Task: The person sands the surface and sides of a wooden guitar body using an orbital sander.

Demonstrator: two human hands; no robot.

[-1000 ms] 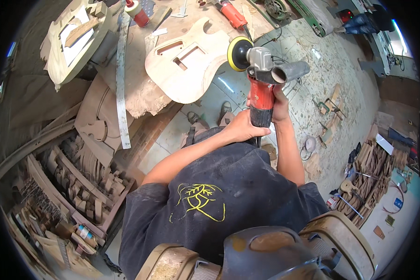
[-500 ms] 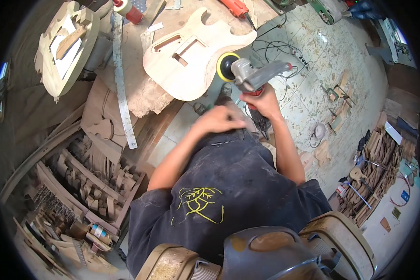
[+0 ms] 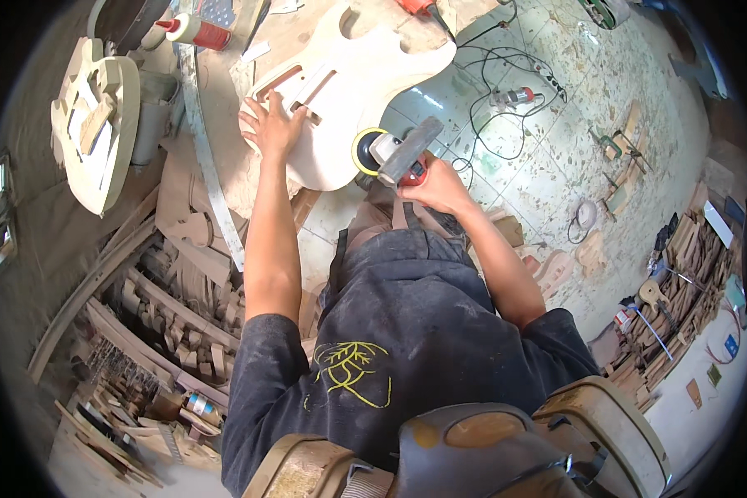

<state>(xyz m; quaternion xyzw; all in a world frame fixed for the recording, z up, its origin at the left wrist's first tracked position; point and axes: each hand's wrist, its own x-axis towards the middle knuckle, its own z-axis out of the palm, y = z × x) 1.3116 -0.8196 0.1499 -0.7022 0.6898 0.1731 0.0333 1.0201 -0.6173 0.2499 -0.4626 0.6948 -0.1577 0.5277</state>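
My left hand [image 3: 270, 129] lies on a pale wooden guitar body [image 3: 349, 91] on the workbench, fingers spread near its routed cavities. My right hand [image 3: 432, 187] grips a red power sander [image 3: 413, 173] with a yellow-rimmed round pad and a grey tube across its head. The pad sits at the body's lower right edge; whether it touches, I cannot tell. A long metal straightedge [image 3: 216, 191] lies left of the body, and a white and red glue bottle [image 3: 199, 33] stands or lies above it.
A second guitar body [image 3: 116, 166] with templates sits at the left. Wood offcuts [image 3: 183, 332] fill the lower left. On the tiled floor at the right are tangled cables [image 3: 506, 141], a red tool [image 3: 515, 97], clamped pieces [image 3: 614, 174] and a pile of wood [image 3: 681, 282].
My left hand has let go of the sander and moved up onto the guitar body. My right hand has lowered the sander and swung it leftward to the body's edge.
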